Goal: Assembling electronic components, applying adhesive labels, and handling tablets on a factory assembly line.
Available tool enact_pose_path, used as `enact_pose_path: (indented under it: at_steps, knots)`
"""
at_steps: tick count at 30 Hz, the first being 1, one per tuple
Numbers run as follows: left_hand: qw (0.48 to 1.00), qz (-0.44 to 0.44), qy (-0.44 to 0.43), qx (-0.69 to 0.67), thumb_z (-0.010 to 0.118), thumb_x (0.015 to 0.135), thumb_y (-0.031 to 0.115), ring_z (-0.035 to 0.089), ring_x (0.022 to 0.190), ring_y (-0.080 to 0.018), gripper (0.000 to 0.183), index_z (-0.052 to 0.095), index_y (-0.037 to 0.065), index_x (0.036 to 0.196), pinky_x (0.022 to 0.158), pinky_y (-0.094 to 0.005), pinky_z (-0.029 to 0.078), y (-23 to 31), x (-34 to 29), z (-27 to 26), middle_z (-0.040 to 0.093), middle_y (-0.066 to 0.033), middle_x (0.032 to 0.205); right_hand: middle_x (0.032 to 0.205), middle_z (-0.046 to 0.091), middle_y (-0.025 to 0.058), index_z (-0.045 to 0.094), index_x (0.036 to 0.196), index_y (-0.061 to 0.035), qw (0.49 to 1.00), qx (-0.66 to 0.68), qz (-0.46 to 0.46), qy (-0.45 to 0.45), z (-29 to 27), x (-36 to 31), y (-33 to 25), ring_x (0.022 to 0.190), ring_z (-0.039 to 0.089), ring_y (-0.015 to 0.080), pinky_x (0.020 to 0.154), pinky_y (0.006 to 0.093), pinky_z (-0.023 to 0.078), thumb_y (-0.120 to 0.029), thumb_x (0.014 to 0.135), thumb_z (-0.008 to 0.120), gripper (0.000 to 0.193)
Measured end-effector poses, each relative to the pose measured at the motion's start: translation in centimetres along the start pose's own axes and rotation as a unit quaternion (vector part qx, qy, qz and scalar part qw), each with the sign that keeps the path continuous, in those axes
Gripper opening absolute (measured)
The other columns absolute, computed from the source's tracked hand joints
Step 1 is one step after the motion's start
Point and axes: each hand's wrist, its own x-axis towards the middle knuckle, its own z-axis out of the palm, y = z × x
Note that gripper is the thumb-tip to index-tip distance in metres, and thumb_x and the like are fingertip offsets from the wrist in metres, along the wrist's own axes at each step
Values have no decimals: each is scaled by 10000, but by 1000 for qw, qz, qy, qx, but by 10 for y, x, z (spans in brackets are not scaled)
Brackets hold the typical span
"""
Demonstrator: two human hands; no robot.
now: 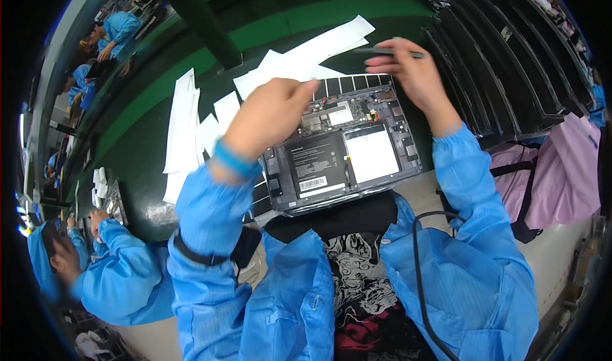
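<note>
An opened laptop base lies before me at the table's near edge, its inner parts showing. Inside sit a black battery with a printed label and a white rectangular panel beside it. My left hand is over the base's far left corner, thumb and fingers pinched together; what they grip, if anything, is hidden. Past the far right corner, my right hand is raised with a slim dark pen-like tool between its fingers. Under both hands, along the far edge, runs a sheet of black strips on white backing.
White paper sheets lie left of and beyond the laptop on the dark green table. A rack of black panels stands at right, with pink cloth below it. A co-worker in blue sits at left. A black cable hangs by my right arm.
</note>
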Motion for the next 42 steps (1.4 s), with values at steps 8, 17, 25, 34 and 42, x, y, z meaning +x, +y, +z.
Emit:
enact_pose_path:
  at_steps: [8, 17, 25, 34, 42]
  knots:
    - [963, 27, 170, -206, 616, 906, 186, 412, 1297, -368, 694, 246, -77, 1432, 1073, -391, 335, -70, -129, 83, 373, -293, 1399, 1331, 528, 147, 522, 1192, -10, 986, -120, 13, 115, 11, -149, -2, 1271, 479, 219, 1055, 321, 354, -47, 987, 456, 219]
    - [931, 53, 291, -212, 637, 875, 138, 385, 1333, -362, 604, 367, -25, 1391, 1099, -395, 302, -66, -120, 103, 390, -275, 1413, 1362, 495, 212, 537, 1128, -10, 973, -185, -25, 134, 25, -152, 18, 1283, 458, 231, 1076, 296, 306, 138, 891, 423, 302]
    - [880, 85, 409, -227, 665, 857, 158, 517, 1217, -299, 504, 494, 12, 1308, 1011, -368, 406, -110, -155, 0, 528, -198, 1320, 1234, 567, 142, 556, 1108, -1, 980, -145, -123, 62, 135, -93, -39, 1179, 519, 191, 1031, 301, 366, 103, 876, 445, 277]
    - [805, -44, 500, -315, 613, 890, 75, 551, 1174, -195, 327, 622, -25, 1201, 997, -296, 403, -329, -174, -73, 609, -153, 1245, 969, 655, 183, 645, 976, -74, 975, -195, -24, -101, 335, 21, 91, 880, 649, 324, 787, 356, 500, 47, 686, 572, 322]
    - [877, -114, 464, 51, 628, 892, 192, 518, 1235, -339, 339, 649, -28, 1149, 1049, -376, 378, -299, -198, -75, 545, -256, 1302, 996, 646, 139, 612, 997, -31, 974, -143, -71, -160, 291, -5, 38, 962, 620, 259, 851, 369, 483, -115, 867, 597, 155]
